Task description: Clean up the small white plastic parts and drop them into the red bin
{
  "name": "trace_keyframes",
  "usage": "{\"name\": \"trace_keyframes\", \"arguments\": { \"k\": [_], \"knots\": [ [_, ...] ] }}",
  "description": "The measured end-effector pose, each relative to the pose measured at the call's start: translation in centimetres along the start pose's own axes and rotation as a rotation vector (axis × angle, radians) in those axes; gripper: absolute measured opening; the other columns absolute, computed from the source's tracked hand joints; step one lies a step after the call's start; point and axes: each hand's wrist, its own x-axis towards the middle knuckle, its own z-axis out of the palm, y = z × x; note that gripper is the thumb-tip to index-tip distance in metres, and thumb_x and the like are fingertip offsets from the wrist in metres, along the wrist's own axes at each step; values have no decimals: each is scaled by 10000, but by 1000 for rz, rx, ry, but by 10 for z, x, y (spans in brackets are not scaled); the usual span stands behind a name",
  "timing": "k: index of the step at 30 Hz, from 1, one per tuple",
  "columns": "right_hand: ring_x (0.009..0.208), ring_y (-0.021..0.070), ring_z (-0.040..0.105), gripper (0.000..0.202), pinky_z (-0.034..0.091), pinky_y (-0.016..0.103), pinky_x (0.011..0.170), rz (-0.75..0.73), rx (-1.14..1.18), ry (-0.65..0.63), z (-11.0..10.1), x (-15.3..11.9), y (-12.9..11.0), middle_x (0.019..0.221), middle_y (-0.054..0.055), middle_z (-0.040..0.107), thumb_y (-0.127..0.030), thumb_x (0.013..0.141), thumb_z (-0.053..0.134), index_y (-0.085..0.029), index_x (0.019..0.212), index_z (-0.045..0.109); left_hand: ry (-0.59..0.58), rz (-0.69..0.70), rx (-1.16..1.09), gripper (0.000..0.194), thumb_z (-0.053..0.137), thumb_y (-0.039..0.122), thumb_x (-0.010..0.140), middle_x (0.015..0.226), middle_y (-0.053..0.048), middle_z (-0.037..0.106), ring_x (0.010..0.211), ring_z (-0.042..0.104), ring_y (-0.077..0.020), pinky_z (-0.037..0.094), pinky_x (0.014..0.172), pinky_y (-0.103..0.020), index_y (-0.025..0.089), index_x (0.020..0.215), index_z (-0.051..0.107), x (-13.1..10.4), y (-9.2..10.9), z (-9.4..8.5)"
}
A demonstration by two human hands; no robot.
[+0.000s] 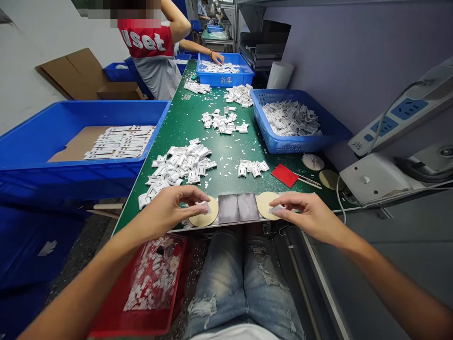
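My left hand [187, 203] pinches a small white plastic part [203, 206] over the left round yellow disc [209, 217]. In my right hand [295, 208], thumb and fingers close on another white plastic part [277, 208], above the right yellow disc [265, 204]. Two dark grey rectangular plates [239, 208] lie side by side between the discs at the table's near edge. Beyond my left hand spreads a large heap of white plastic parts [184, 163]. A smaller group of these parts [253, 167] sits ahead of the plates.
On the green table [233, 146] stand a blue basket of parts [304, 147] and a blue bin [226, 79], where a co-worker's hand [217, 57] reaches in. A red cloth-like piece [284, 175] lies right. Left is a large blue tub [42, 163]; below, a red scrap bin [123, 326].
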Motion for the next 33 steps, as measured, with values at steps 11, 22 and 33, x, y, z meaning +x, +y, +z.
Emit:
{"name": "trace_keyframes", "arguments": {
  "k": [11,22,33],
  "knots": [
    [674,155,614,232,402,267,590,-91,-374,6,-25,42,4,805,36,722,-383,867,597,-202,887,740,60,-14,290,258,708,467,728,736,-35,722,640,638,-192,432,562,-259,225,812,739,27,7,-18],
    [687,174,597,184,391,291,618,-101,-451,84,-27,47,8,785,40,700,-332,875,602,-199,879,729,188,34,390,272,672,477,776,759,-56,723,649,641,-213,448,557,-304,226,859,734,29,-2,-18],
    [888,175,607,250,461,298,770,-412,-502,143,9,104,13,1078,68,638,-351,898,603,-253,1107,700,162,319,445,298,713,402,784,954,-65,698,794,628,-180,433,700,-288,171,970,682,124,16,18]
  ]
}}
